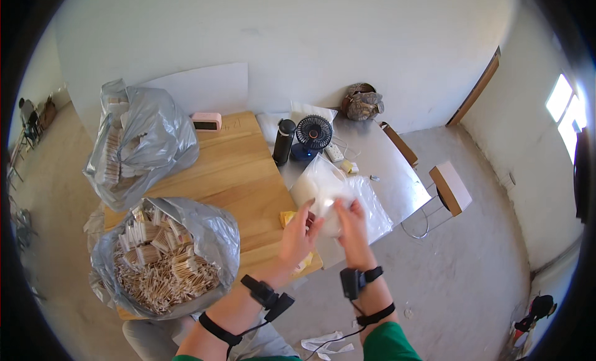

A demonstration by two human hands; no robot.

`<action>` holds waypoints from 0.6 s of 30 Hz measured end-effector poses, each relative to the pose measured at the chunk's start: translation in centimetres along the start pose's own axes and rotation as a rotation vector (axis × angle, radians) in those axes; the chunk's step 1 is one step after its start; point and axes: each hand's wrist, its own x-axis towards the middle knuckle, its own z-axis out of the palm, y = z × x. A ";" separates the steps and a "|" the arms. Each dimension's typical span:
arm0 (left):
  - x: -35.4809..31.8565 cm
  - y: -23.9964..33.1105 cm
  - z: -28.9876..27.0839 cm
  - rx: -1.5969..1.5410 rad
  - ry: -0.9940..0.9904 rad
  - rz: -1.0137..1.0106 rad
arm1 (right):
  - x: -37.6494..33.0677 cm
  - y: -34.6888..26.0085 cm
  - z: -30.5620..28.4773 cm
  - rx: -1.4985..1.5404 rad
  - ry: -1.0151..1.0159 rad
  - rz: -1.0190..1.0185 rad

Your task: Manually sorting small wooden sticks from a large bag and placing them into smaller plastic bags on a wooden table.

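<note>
Both hands are raised over the right edge of the wooden table, at a thin clear plastic bag [318, 186]. My left hand [300, 234] has its fingers curled at the bag's near left edge. Opposite it, my right hand [352, 223] pinches the bag's near right part, its fingers slightly blurred. Whitish, see-through film spreads beyond the fingertips; I cannot make out anything inside. More clear plastic [374, 207] lies flat on the metal table just right of the hands. A yellow packet [287, 219] sits by my left hand, partly covered.
On the wooden table [239, 168], a grey sack [226, 227] of wooden-stick cotton swabs [162, 271] stands near left, another grey sack [180, 134] behind it. A pink clock [207, 122], black bottle [284, 141], fan [313, 132] and power strip [334, 152] stand farther back. A stool [452, 187] is right.
</note>
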 end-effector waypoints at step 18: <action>9.9 -7.1 1.2 0.396 -0.216 0.037 | 16.2 -0.1 -2.4 -0.485 -0.372 0.241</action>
